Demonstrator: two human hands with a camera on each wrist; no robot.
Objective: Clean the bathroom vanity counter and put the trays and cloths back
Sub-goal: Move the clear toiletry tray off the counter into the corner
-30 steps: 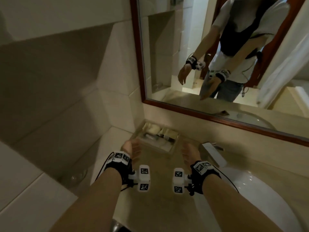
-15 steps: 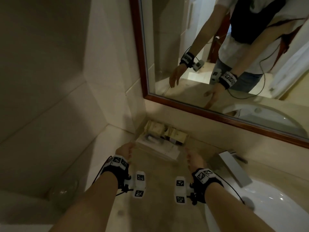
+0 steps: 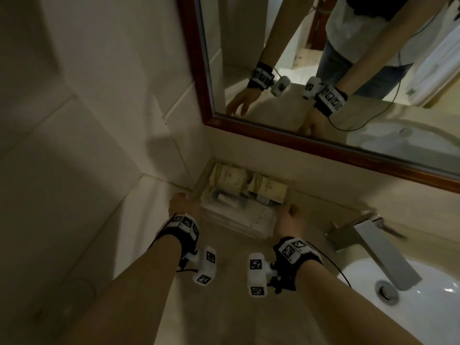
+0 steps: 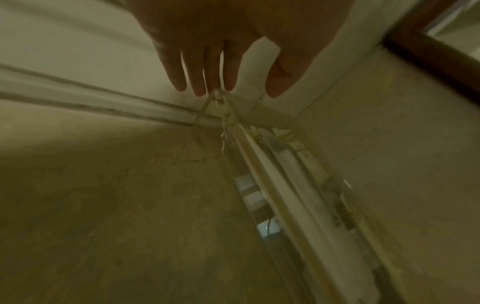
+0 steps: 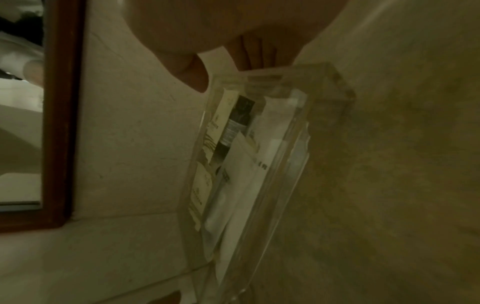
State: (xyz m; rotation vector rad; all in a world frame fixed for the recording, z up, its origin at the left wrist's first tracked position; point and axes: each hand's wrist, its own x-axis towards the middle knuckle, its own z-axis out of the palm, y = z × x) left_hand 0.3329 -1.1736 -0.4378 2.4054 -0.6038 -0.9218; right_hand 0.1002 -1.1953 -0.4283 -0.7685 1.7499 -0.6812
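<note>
Both hands have moved forward over the last second and now reach the clear tray [image 3: 239, 202] that sits in the back left corner of the counter [image 3: 224, 307], against the wall under the mirror [image 3: 348, 70]. A moment ago they hung short of it; now the left hand [image 3: 185, 204] is at the tray's left end and the right hand [image 3: 290, 217] at its right end. In the left wrist view the left hand's fingers [image 4: 197, 82] are straight and slightly spread, their tips just at the tray's corner, so no grip is formed yet. In the right wrist view the right hand's thumb [image 5: 192, 76] is beside the tray's near edge and the fingers lie behind its end wall, beginning to close on it, though a firm hold cannot be told. The tray holds packets [image 3: 231, 180] and small bottles. This looks like the start of lifting the tray off, to free the corner for wiping. The tap [image 3: 368, 247] and basin [image 3: 423, 319] lie to the right.
</note>
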